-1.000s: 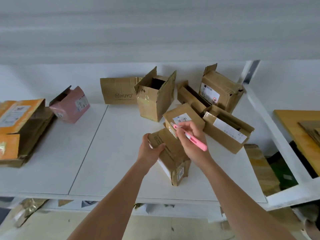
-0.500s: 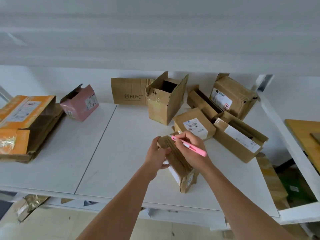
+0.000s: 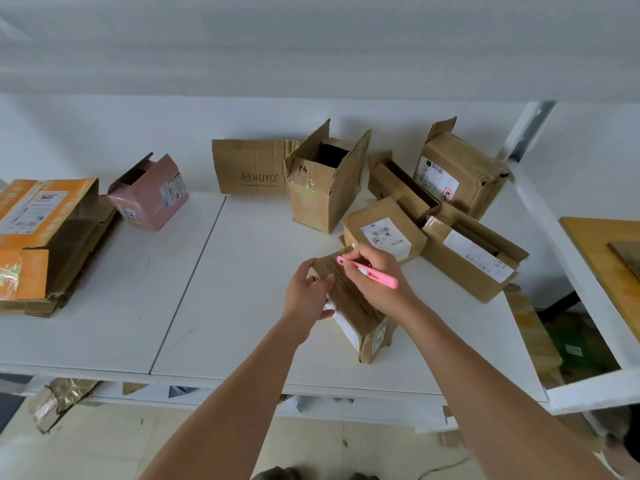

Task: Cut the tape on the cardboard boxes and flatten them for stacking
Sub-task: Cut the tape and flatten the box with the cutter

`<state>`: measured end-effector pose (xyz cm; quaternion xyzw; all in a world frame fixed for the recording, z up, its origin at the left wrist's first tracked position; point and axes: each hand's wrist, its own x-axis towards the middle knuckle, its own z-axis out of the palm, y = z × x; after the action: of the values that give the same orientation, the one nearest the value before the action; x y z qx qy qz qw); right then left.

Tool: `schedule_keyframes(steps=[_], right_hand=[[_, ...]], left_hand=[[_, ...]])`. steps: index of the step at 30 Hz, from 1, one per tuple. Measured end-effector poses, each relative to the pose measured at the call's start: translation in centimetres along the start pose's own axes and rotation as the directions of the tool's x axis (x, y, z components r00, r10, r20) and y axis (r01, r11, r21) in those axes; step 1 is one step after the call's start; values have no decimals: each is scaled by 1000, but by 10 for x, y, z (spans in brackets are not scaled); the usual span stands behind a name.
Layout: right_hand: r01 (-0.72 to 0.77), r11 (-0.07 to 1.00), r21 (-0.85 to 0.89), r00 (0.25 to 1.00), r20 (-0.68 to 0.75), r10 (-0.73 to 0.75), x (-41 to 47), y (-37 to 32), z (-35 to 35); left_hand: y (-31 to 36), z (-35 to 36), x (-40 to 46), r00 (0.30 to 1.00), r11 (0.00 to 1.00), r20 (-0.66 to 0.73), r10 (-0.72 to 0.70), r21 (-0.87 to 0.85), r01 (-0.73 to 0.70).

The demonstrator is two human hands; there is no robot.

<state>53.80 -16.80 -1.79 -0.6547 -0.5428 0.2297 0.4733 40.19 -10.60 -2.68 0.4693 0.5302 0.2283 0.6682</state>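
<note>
White table (image 3: 242, 306) carries a small brown box (image 3: 360, 317) between both hands. Left hand (image 3: 308, 292) grips the box's left side; right hand (image 3: 377, 282) pinches a pink cutter (image 3: 369, 273), tip at the box's top. More boxes (image 3: 384, 232) lie just beyond the hands.

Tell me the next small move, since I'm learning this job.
Probably draw the cutter toward you along the box top seam: the right hand holds its tip at the far end, and the left hand steadies the box.
</note>
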Motion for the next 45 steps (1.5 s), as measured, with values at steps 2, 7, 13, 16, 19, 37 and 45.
schedule_keyframes(steps=[2, 7, 13, 16, 19, 37, 45], right_hand=[[-40, 999, 0, 999, 26, 40, 0, 0, -4], [-64, 997, -37, 994, 84, 67, -5, -3, -13], [-116, 993, -30, 988, 98, 119, -25, -4, -25], [-111, 993, -49, 987, 116, 116, -40, -3, -34], [-105, 993, -54, 985, 132, 111, -57, -3, -42], [-189, 764, 617, 818, -331, 470, -116, 12, -48], [-175, 544, 821, 697, -287, 657, -86, 19, -28]], left_hand=[[-1, 2, -2, 1000, 1000, -16, 2, -21, -3], [-1, 4, -1, 999, 999, -41, 8, -37, -10], [1, 9, 0, 997, 1000, -73, 8, -30, -10], [0, 10, 2, 994, 1000, -102, 28, -9, -29], [0, 12, 3, 995, 999, -97, 38, 1, -38], [2, 16, 8, 982, 936, -87, 167, 328, -130], [6, -4, -9, 971, 622, 160, 180, 746, -238]])
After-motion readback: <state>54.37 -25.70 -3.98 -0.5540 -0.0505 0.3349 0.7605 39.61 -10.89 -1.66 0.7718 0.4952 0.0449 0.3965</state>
